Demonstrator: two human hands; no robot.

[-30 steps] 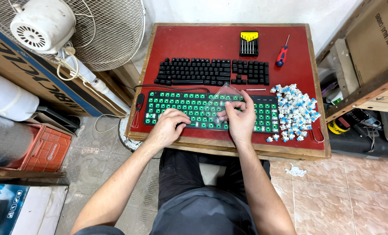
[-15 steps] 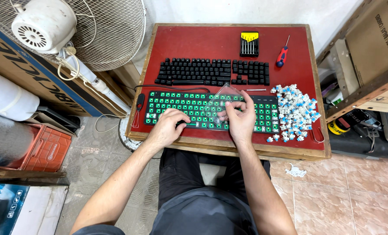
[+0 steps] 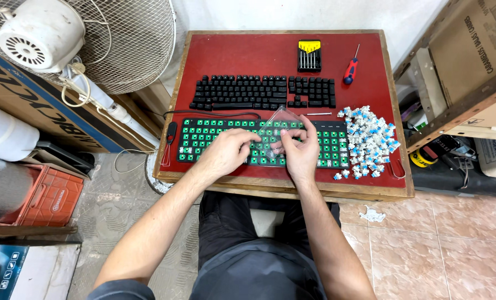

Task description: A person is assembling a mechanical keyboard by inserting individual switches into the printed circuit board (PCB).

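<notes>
My right hand point(image 3: 301, 151) and left hand point(image 3: 226, 151) pinch a small clear plastic bag point(image 3: 276, 126) over the stripped green keyboard point(image 3: 203, 136); light, limp, slippery, best gripped at its edges.

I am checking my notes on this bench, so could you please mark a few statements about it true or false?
1. Both hands, left hand and right hand, are over the green keyboard board. True.
2. The loose switches are piled left of that board. False: they lie to its right.
3. The black keycap set lies beyond the board. True.
4. The red screwdriver is in the right hand. False: it lies on the red table.
</notes>
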